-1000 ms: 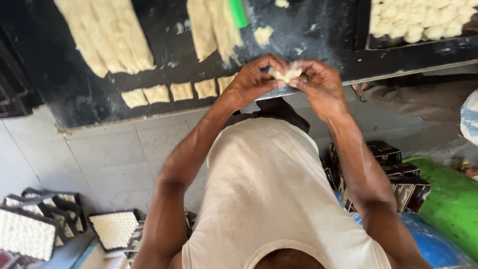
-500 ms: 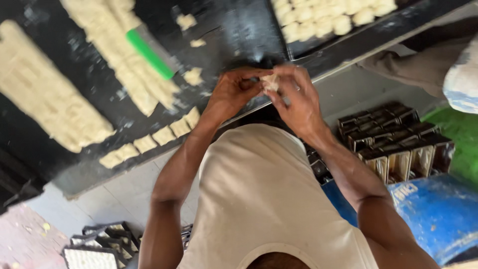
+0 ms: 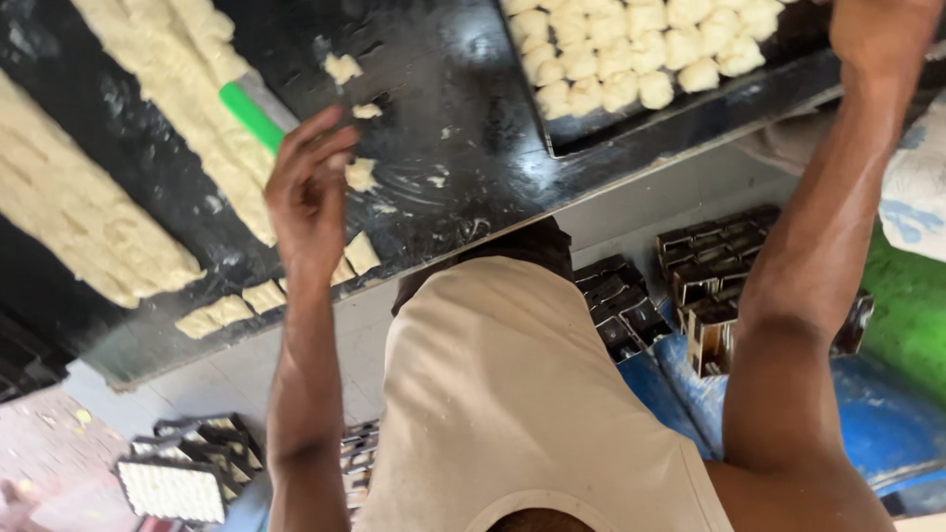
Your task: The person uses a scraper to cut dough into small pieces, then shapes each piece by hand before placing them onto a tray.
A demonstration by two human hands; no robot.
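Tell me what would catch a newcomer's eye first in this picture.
Probably the long pale strips of dough spread across the black worktop at upper left, with a green-handled knife lying among them. The left hand hovers over small cut pieces near the table edge. At upper right, a dark tray holds rows of shaped dough lumps, where the right hand reaches.

A green-handled knife (image 3: 258, 113) lies on the black worktop (image 3: 463, 148) beside long pale strips of flattened dough (image 3: 89, 212). Below the worktop's edge, stacked dark metal moulds (image 3: 709, 286) sit against a blue drum (image 3: 847, 414). Further moulds, one holding a pale grid-marked slab (image 3: 172, 490), lie on the floor.
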